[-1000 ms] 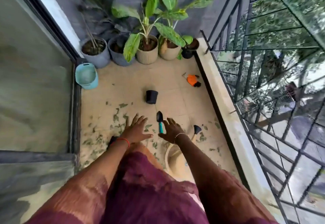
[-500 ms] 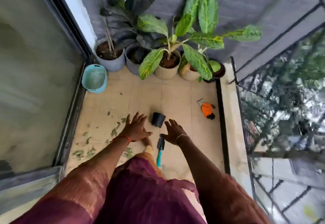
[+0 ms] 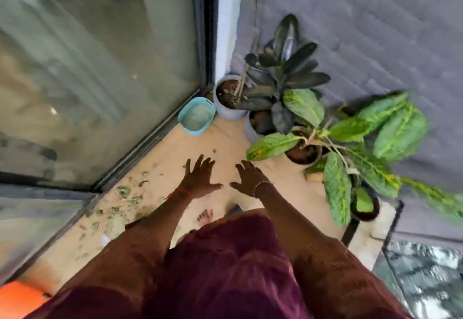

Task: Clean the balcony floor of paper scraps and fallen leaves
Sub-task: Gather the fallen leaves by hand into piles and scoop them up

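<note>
Small green leaf scraps [image 3: 125, 194] lie scattered on the beige tiled balcony floor [image 3: 225, 141], mostly along the sliding door track at the left. My left hand [image 3: 199, 181] is held out above the floor, fingers spread, holding nothing. Beside it my right hand [image 3: 248, 177], with a thin bangle at the wrist, is spread the same way and holds nothing. Both hands hover over bare tile, to the right of the scraps. A white paper bit [image 3: 105, 240] lies near my left sleeve.
A teal basket [image 3: 196, 116] stands in the corner by the glass door [image 3: 100, 68]. Several potted plants [image 3: 295, 103] line the grey wall. My bare foot [image 3: 205, 216] shows below my hands. An orange object [image 3: 17, 298] is at bottom left. Railing [image 3: 426, 281] at bottom right.
The view has swung left towards the glass door and tilted. The trowel, black pot and orange tool have left the view. Both hands stay spread and have risen nearer the plants.
</note>
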Available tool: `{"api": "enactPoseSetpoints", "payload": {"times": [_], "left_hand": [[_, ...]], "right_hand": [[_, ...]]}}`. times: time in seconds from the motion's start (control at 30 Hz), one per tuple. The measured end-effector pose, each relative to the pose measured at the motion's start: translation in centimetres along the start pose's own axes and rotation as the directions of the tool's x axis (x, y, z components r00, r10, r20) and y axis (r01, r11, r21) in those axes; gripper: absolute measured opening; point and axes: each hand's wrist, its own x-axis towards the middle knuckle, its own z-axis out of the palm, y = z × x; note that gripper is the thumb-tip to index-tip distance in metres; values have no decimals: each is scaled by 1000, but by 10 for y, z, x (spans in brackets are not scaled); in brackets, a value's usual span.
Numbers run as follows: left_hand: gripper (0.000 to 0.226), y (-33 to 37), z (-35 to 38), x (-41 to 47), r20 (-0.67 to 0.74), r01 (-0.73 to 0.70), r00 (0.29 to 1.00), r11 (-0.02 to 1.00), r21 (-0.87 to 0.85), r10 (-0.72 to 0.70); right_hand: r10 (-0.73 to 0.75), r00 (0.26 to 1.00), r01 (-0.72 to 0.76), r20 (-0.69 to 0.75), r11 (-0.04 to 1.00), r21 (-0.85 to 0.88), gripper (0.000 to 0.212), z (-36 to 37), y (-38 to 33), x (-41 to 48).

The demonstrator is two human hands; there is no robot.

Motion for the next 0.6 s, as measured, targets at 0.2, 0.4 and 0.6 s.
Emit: {"api": "enactPoseSetpoints", "payload": {"times": [0.2,0.4,0.6], "left_hand": [[86,13,7,6,-40,315,943,928,-200,-329],[85,53,31,-13,-24,531,786,694,-486,-618],[83,97,62,-33,43,602,670,509,-615,-741]], "right_hand": [[-290,950,309,113,923,-229,69,-43,13,52],[-453,829,550,329,769,-325,69,-61,29,69],[-480,755,642,447,682,-351,65,-50,49,65]]}}
